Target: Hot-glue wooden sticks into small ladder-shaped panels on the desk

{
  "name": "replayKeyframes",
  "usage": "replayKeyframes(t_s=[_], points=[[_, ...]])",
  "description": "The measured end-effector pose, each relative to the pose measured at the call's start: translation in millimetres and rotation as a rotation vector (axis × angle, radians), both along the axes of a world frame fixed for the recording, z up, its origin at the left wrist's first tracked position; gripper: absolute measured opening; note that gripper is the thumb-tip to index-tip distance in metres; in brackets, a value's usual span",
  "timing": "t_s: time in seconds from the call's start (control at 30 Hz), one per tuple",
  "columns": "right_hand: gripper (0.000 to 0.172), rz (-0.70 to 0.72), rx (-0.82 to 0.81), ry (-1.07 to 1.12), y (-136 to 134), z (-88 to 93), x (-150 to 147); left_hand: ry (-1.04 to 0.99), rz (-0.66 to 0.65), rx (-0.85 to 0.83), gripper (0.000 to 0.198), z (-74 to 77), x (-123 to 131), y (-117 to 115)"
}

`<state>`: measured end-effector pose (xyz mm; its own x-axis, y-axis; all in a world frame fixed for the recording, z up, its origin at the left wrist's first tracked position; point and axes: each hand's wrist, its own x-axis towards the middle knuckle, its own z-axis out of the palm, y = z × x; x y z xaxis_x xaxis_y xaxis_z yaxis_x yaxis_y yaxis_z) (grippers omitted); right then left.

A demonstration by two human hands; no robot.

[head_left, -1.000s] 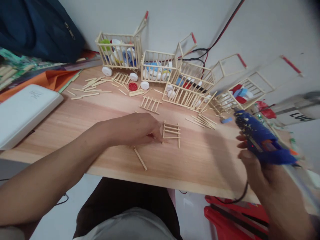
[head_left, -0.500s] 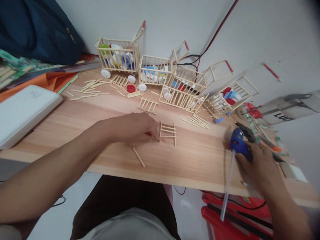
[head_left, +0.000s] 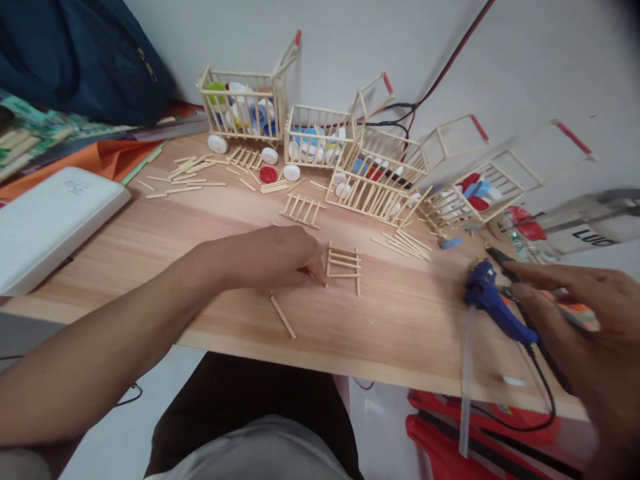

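My left hand (head_left: pixel 290 257) is closed at the left side of a small ladder-like stick frame (head_left: pixel 344 267), its fingertips against the frame's left upright. Below it lies a loose stick (head_left: pixel 283 317). At the right, my right hand (head_left: pixel 575 313) has its fingers apart beside the blue glue gun (head_left: pixel 493 303), which rests on the table with a long clear glue stick (head_left: pixel 467 380) reaching past the front edge. Black-handled pliers (head_left: pixel 545 347) lie between that hand and the gun. Another stick frame (head_left: pixel 303 211) lies behind my left hand.
Stick-built carts (head_left: pixel 243 110) with bottle caps line the wall. Loose sticks (head_left: pixel 187 175) lie at the back left and more (head_left: pixel 404 243) at the centre right. A white power bank (head_left: pixel 60 227), an orange sheet (head_left: pixel 107 160) and a dark blue bag (head_left: pixel 90 60) occupy the left.
My right hand has let go of the blue glue gun and moved right, its fingers now apart. My left hand stays at the stick frame. The view has shifted slightly.
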<state>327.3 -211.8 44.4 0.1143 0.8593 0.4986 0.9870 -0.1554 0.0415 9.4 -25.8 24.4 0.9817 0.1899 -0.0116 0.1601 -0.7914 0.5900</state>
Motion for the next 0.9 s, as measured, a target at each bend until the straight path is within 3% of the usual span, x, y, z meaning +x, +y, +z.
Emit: replayKeyframes(t_s=[0.1, 0.2, 0.4, 0.63, 0.9], points=[[0.016, 0.357, -0.081, 0.128, 26.5, -2.5, -68.2, 0.002, -0.001, 0.008, 0.023, -2.4, 0.3, 0.8], [0.017, 0.531, -0.210, 0.183, 53.8, -19.5, -108.8, -0.003, -0.007, 0.018, 0.025, -4.6, 0.2, 0.7], [0.017, 0.595, -0.283, 0.171, 77.3, -40.2, -115.7, 0.001, 0.010, 0.034, 0.027, -7.2, -0.8, -0.6], [0.017, 0.610, -0.324, 0.203, 79.6, -47.5, -114.4, 0.027, -0.003, 0.038, 0.029, -6.4, 0.5, 0.2], [0.015, 0.512, -0.310, 0.271, 80.1, -48.3, -115.4, 0.050, 0.015, 0.054, 0.026, -5.6, -0.2, -0.9]])
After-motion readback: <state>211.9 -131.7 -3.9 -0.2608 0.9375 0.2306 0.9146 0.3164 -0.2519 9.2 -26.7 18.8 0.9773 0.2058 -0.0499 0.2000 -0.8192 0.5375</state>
